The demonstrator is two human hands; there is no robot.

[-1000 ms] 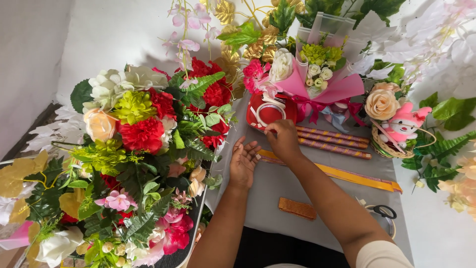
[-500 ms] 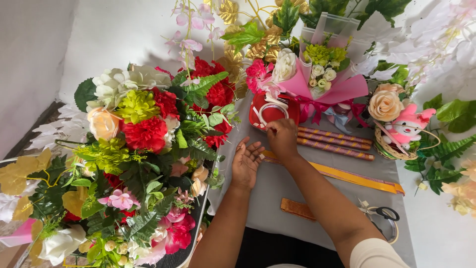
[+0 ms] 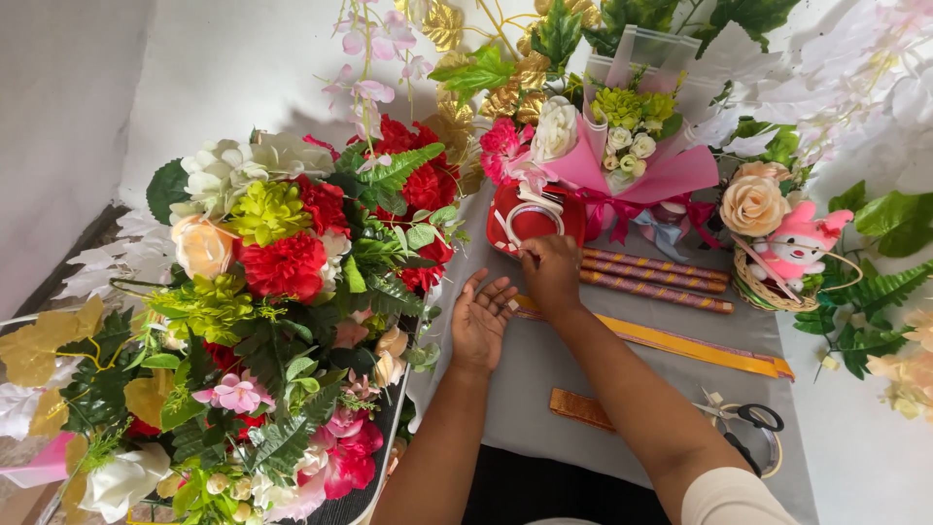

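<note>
Head view: the right hand (image 3: 550, 274) pinches the white tape (image 3: 533, 212) at the near edge of the red box (image 3: 535, 220), far centre of the grey surface (image 3: 544, 379); the left hand (image 3: 481, 321) waits beside it, palm up, fingers apart and empty. Pulling the tape slowly with the free hand steadying the box would likely keep it from tearing. A wicker basket (image 3: 768, 290) at right holds a pink plush toy (image 3: 802, 241); the pink wrap (image 3: 671, 170) holds small flowers.
</note>
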